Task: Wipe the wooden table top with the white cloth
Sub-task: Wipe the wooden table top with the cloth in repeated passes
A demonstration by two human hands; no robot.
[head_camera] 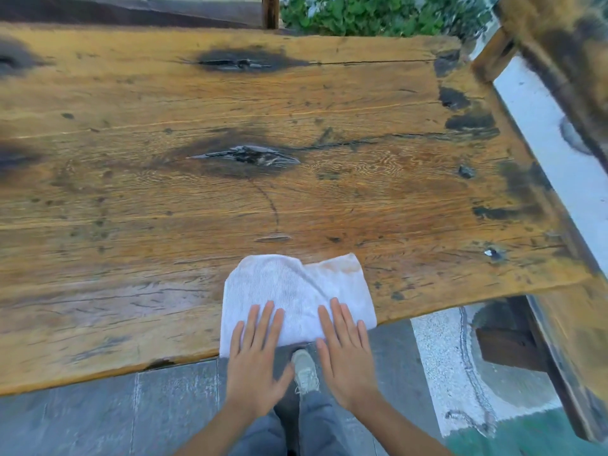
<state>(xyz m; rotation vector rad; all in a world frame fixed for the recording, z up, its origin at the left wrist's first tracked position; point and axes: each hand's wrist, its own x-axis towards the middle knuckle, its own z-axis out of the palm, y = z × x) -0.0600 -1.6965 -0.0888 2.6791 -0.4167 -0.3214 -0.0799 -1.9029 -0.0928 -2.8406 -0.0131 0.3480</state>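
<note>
Two flat hands on a white cloth

Both hands press a white cloth [296, 291] at the near edge of a knotted wooden tabletop [131, 199]. The left hand [255, 363] and right hand [345, 360] lie side by side, fingers straight and spread, gripping nothing. The cloth's near edge overhangs slightly. Below, a shoe [304, 370] stands on grey paving [98, 416].

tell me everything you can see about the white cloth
The white cloth is a thin woven rag, lying flat but rumpled at the near edge of the wooden table top. Its far right corner carries a faint orange-brown stain. The left hand and right hand press on its near part with straight fingers.
</note>
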